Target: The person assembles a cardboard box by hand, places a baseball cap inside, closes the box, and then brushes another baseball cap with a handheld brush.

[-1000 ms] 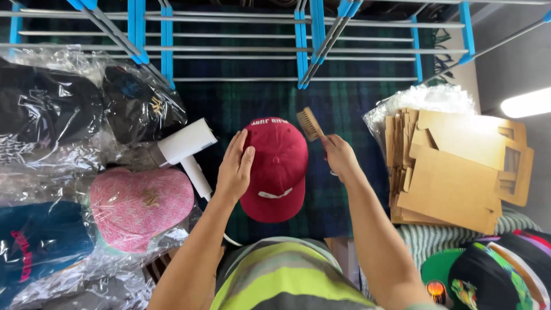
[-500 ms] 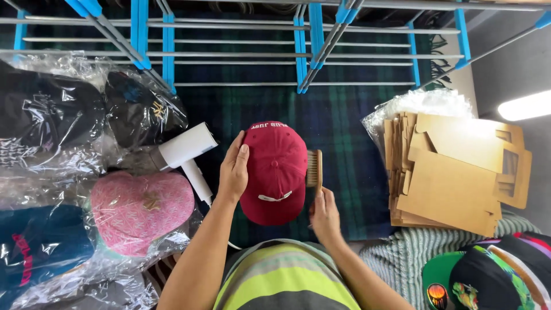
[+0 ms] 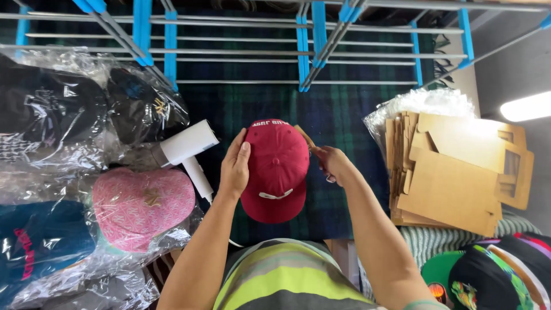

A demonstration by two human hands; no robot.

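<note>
On a dark plaid cloth (image 3: 338,120), below a rack (image 3: 304,46) of grey bars with blue clips, lay a red cap (image 3: 275,169), crown up and brim toward the person. His or her left hand (image 3: 234,166) rested spread against the cap's left side, fingers flat on the crown, steadying it. The right hand (image 3: 332,163) was closed around the handle of a small wooden brush (image 3: 305,138), whose head touched the cap's upper right edge. Judging by that contact, brushing was under way on that side; the cap showed no visible lint, though the fabric was too small in view to tell how clean it was, so how much was left could not be judged. It sat unwrapped, unlike the caps in clear bags (image 3: 74,115) to the left, among them a pink cap (image 3: 143,206). A white handheld appliance (image 3: 189,149) lay just beside the left hand. Well to the right sat a stack of flat cardboard pieces (image 3: 453,172), and more caps (image 3: 488,275) filled the lower right corner.
</note>
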